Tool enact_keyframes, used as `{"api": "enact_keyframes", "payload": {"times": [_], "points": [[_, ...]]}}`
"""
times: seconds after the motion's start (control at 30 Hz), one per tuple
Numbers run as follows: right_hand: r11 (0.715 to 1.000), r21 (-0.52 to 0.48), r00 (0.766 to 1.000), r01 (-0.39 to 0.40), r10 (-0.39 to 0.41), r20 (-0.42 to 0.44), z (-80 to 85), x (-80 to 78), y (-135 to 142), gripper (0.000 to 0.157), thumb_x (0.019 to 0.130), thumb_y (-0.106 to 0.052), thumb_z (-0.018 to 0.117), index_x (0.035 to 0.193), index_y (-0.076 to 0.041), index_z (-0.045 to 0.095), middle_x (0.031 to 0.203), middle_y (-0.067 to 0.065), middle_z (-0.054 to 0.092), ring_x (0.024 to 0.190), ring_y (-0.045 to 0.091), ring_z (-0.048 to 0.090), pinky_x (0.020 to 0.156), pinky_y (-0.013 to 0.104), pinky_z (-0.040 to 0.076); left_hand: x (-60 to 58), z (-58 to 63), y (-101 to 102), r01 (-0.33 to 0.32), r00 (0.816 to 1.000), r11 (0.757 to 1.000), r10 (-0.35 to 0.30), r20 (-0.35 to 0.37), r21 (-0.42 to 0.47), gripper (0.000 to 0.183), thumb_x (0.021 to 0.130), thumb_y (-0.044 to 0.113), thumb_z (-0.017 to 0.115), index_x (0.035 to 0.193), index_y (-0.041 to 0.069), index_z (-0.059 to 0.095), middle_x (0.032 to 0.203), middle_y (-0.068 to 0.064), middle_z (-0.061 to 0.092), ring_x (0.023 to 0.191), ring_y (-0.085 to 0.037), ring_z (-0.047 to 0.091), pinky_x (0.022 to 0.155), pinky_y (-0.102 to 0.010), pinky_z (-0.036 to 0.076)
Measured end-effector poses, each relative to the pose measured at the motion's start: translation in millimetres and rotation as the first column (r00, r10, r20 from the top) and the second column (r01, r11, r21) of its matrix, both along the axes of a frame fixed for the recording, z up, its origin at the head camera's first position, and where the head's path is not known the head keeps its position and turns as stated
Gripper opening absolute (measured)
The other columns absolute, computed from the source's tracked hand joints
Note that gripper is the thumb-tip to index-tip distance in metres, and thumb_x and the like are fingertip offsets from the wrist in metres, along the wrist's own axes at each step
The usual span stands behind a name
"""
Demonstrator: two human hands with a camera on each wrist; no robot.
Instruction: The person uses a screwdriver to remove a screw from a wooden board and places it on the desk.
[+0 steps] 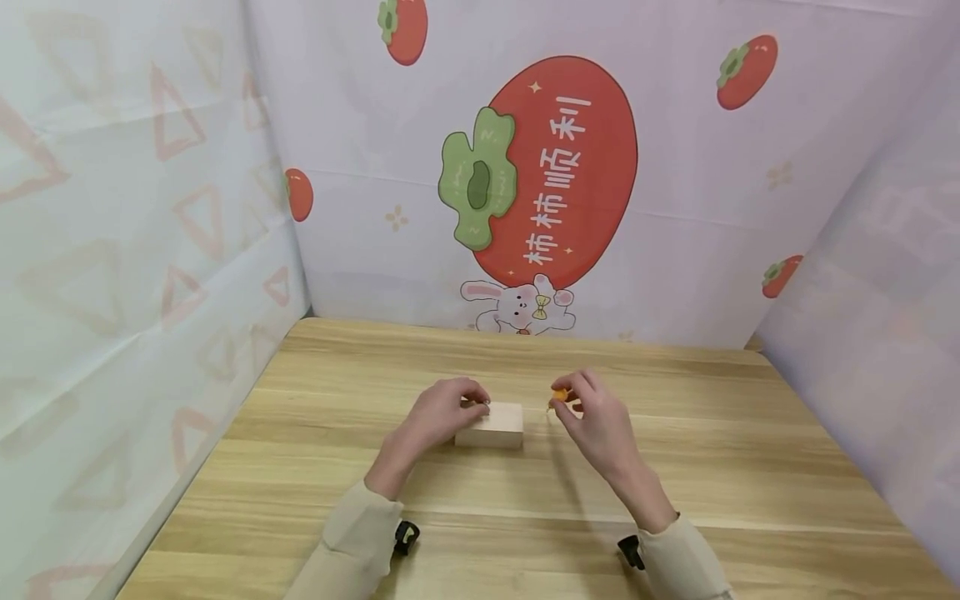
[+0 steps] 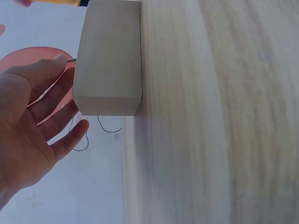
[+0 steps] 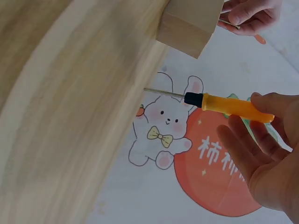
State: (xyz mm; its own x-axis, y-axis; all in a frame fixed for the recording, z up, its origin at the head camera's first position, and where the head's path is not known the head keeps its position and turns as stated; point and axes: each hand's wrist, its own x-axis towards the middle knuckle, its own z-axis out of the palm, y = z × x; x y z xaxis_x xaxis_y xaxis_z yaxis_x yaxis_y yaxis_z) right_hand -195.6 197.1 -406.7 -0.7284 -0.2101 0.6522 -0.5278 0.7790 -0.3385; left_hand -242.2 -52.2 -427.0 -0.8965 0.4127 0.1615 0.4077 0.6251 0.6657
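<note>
A pale wooden block (image 1: 491, 427) lies on the table in front of my hands. My left hand (image 1: 444, 408) is at its top left, thumb and fingertips pinching a thin metal screw (image 3: 230, 23) that stands up from the block's top face. In the left wrist view, only a short bit of the screw shows between the thumb and the block. To the right of the block, my right hand (image 1: 600, 421) grips a screwdriver (image 3: 233, 105) by the end of its yellow-orange handle. The screwdriver's metal shaft (image 3: 163, 92) points down toward the table, apart from the block.
The wood-grain table (image 1: 675, 500) extends around the block. Behind it hangs a white cloth (image 1: 360, 250) printed with persimmons and a rabbit, and patterned cloths stand at the left and right sides. Black straps sit near both sleeve cuffs.
</note>
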Motion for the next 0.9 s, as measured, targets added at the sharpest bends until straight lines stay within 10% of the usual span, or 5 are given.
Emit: {"api": "enact_keyframes", "payload": {"times": [0.4, 0.7, 0.9], "points": [[0.978, 0.206, 0.987, 0.039, -0.069, 0.142, -11.1, 11.3, 10.5, 0.022, 0.078, -0.017, 0.085, 0.088, -0.017, 0.066, 0.081, -0.007, 0.054, 0.067, 0.005, 0.056, 0.054, 0.018, 0.046, 2.3, -1.0, 5.3, -0.053, 0.998, 0.998, 0.053, -0.031, -0.016, 0.009, 0.092, 0.027, 0.070, 0.097, 0.020, 0.075, 0.095, 0.007, 0.075, 0.089, -0.010, 0.069, 0.082, -0.033, 0.056], [0.913, 0.408, 0.882, -0.006, -0.188, 0.432, -10.1, 18.7, 9.3, 0.020, 0.082, -0.036, 0.079, 0.096, -0.023, 0.072, 0.070, -0.014, 0.050, 0.059, 0.005, 0.043, 0.051, 0.024, 0.033, 4.1, -3.6, 6.4, -0.077, 0.997, 0.997, 0.077, -0.030, 0.026, 0.008, 0.091, 0.027, 0.071, 0.095, 0.020, 0.075, 0.092, 0.009, 0.074, 0.088, -0.009, 0.069, 0.081, -0.032, 0.057], [0.886, 0.462, 0.849, -0.031, -0.221, 0.481, -15.1, 21.9, 8.1, 0.025, 0.078, -0.030, 0.083, 0.099, -0.023, 0.072, 0.071, -0.013, 0.054, 0.060, 0.008, 0.044, 0.051, 0.026, 0.033, 7.9, -1.1, 9.4, -0.093, 0.993, 0.995, 0.094, -0.067, 0.021, 0.009, 0.089, 0.030, 0.073, 0.089, 0.022, 0.074, 0.086, 0.010, 0.073, 0.081, -0.008, 0.068, 0.077, -0.030, 0.055]]}}
